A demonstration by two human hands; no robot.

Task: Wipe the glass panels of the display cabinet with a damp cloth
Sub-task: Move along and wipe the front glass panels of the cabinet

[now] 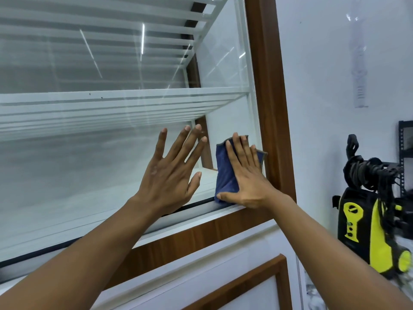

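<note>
Head view: a person cleans the lower right corner of a display cabinet's glass panel (pixel 89 164). The right hand (pixel 243 175) presses a folded blue microfibre cloth (pixel 223 168) flat to the pane, fingers straight and curled round nothing. The cloth lies just off centre toward 4 o'clock, touching the bottom rail and just beside the brown wooden frame (pixel 268 86). At the cloth's 9 o'clock the left hand (pixel 169 168), fingers spread wide, appears to brace on the glass. White slatted shelves (pixel 111 104) show behind the pane, and a yellow pressure washer (pixel 368 220) stands at the 4 o'clock edge. The wiping looks to be mid-course. The next stroke likely calls for sliding the cloth, under steady pressure, toward 9 or 12 o'clock.
</note>
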